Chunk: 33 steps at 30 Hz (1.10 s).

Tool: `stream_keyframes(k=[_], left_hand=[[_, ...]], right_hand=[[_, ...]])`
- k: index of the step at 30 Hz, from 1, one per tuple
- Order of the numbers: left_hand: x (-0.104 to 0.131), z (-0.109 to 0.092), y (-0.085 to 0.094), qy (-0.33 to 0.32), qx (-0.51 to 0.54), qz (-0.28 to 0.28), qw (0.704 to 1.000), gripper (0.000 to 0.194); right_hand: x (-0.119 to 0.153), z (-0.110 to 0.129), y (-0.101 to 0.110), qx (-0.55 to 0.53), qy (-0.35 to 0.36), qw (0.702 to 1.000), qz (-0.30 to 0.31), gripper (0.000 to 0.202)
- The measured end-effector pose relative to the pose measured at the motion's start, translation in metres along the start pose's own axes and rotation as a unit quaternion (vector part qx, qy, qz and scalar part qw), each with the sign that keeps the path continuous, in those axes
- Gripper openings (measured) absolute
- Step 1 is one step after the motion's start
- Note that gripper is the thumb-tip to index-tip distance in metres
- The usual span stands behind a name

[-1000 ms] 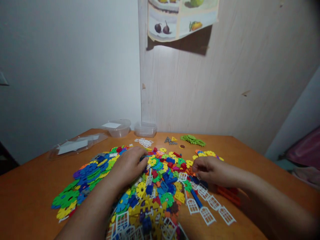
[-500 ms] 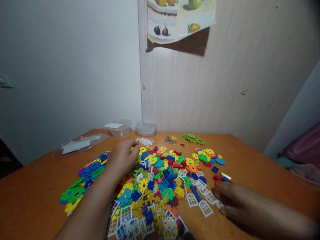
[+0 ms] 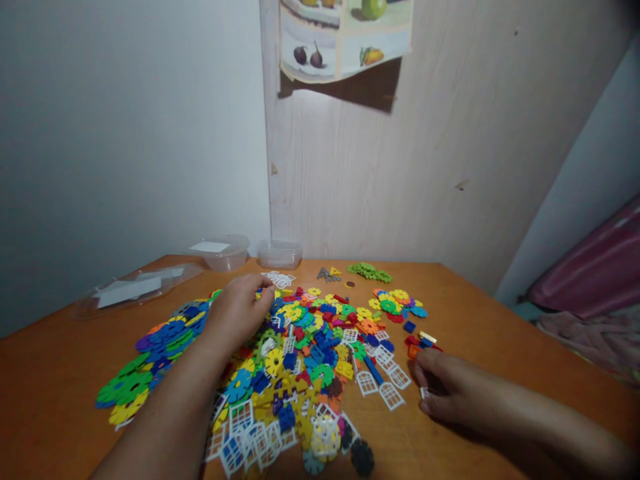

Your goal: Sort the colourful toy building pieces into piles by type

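- Orange-brown tabletop [image 3: 480,313] with a slight shine, running back to the walls and mostly buried under toy bits in the middle.
- Big heap of plastic building pieces [image 3: 317,357] across the centre: notched flower discs, small bricks, white lattice windows [image 3: 393,395] spilling off its right side.
- Left hand [image 3: 239,310] is on the far left part of the heap, fingers loosely curled; can't tell if it's got hold of anything.
- Right hand [image 3: 447,383] is low at the table, about half open. One white window piece [image 3: 424,393] sits between thumb and fingers, partly hidden, so no clue whether it's pinched or just lying there.
- Orange brick [image 3: 413,351] and a few other colours right by those fingertips.
- Further back on the wood: light green pieces [image 3: 370,272], grey triangles [image 3: 329,274], another bunch of white windows [image 3: 279,279].
- Two clear plastic tubs [image 3: 280,255] near the corner, plus flat clear plastic [image 3: 135,287] with white paper at left.
- Walls: plain pale one [image 3: 130,133] left, wood-grain panel [image 3: 360,180] with scuffs behind, fruit poster [image 3: 323,43] curling at the bottom and throwing a shadow.
- Pink shiny thing [image 3: 590,257] and rumpled cloth [image 3: 595,343] off to the right.
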State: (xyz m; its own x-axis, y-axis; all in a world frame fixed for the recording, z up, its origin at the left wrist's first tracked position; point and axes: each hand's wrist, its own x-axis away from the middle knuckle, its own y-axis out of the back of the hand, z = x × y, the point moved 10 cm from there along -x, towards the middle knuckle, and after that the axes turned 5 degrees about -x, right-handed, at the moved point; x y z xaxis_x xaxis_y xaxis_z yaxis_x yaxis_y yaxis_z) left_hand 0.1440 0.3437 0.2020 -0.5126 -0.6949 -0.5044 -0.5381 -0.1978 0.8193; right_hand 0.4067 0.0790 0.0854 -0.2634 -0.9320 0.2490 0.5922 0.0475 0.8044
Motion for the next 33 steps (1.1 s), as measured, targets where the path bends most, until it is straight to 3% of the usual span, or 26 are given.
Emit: stream_keyframes(k=[3,6,10,14,18,21,24,26,29,33], left_hand=[[0.0,-0.002,-0.002,-0.006,0.004,0.0,1.0,0.036],[0.0,0.0,-0.001,-0.003,0.01,-0.01,1.0,0.035],[0.0,0.012,0.004,0.042,0.009,-0.019,0.999,0.033],[0.003,0.025,0.005,0.087,-0.006,-0.009,0.996,0.031],[0.005,0.029,0.002,0.103,-0.048,0.004,0.994,0.029],[0.006,0.03,0.001,0.114,-0.079,0.008,0.99,0.027],[0.008,0.029,0.001,0.119,-0.102,0.009,0.988,0.026],[0.009,0.027,0.0,0.112,-0.114,0.012,0.987,0.026],[0.009,0.023,-0.001,0.098,-0.126,0.018,0.987,0.026],[0.008,0.02,-0.004,0.091,-0.126,0.037,0.987,0.026]], right_hand=[[0.003,-0.001,0.0,-0.013,-0.001,1.0,-0.007,0.016],[0.002,0.006,-0.007,-0.064,0.012,0.998,0.023,0.014],[-0.023,0.028,0.006,-0.163,0.044,0.986,-0.008,0.012],[-0.082,0.075,0.031,-0.241,0.108,0.962,-0.066,0.011],[-0.161,0.115,0.037,-0.273,0.062,0.953,-0.113,0.012],[-0.219,0.142,0.032,-0.259,0.03,0.956,-0.132,0.017],[-0.265,0.16,0.022,-0.244,0.006,0.961,-0.128,0.01],[-0.284,0.165,0.017,-0.238,-0.007,0.964,-0.121,0.027],[-0.293,0.164,0.016,-0.228,-0.016,0.967,-0.115,0.033],[-0.27,0.149,0.028,-0.202,0.006,0.973,-0.108,0.028]])
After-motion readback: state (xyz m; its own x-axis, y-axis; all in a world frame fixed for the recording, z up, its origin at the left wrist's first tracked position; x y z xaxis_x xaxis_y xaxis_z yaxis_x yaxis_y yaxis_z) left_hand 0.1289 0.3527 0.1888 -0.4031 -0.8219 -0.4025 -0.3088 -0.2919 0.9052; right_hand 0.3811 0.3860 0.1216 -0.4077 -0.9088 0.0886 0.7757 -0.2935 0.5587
